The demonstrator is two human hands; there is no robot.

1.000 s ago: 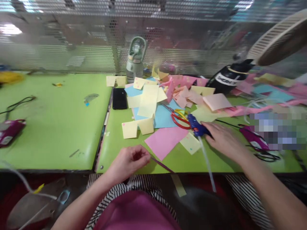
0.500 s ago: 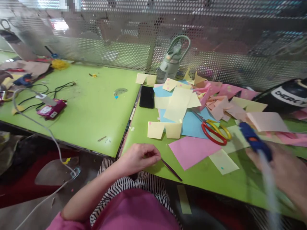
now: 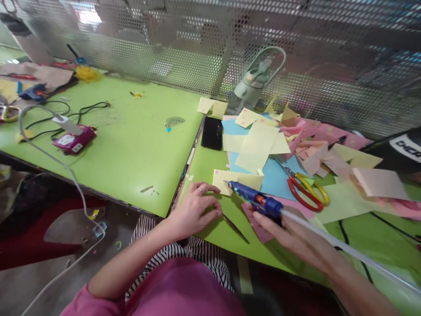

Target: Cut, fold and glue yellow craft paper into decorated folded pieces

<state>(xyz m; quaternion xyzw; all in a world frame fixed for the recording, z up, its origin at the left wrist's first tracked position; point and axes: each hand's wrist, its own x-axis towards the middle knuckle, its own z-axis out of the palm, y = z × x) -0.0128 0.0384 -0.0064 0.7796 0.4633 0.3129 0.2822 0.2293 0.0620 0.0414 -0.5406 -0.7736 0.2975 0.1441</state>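
A blue glue gun (image 3: 255,199) with a long clear glue stick out of its back is gripped by my right hand (image 3: 283,230), its nozzle over a folded cream paper piece (image 3: 222,179). My left hand (image 3: 199,208) rests at the table's front edge, index finger stretched towards that paper. Thumb and lower fingers are together at the end of a thin dark stick (image 3: 237,228), which lies slanting on the green table. Under the gun and my right hand is a pink sheet (image 3: 259,224).
Red-and-yellow scissors (image 3: 305,188) lie on blue paper. Behind are a phone (image 3: 212,133), a pale green bottle (image 3: 250,90) and many paper scraps. A magenta power block (image 3: 75,139) with cables sits left, beyond the table seam.
My right hand has brought the glue gun left from the far right to the cream paper. My left index finger has lifted and stretched out. The view has shifted slightly.
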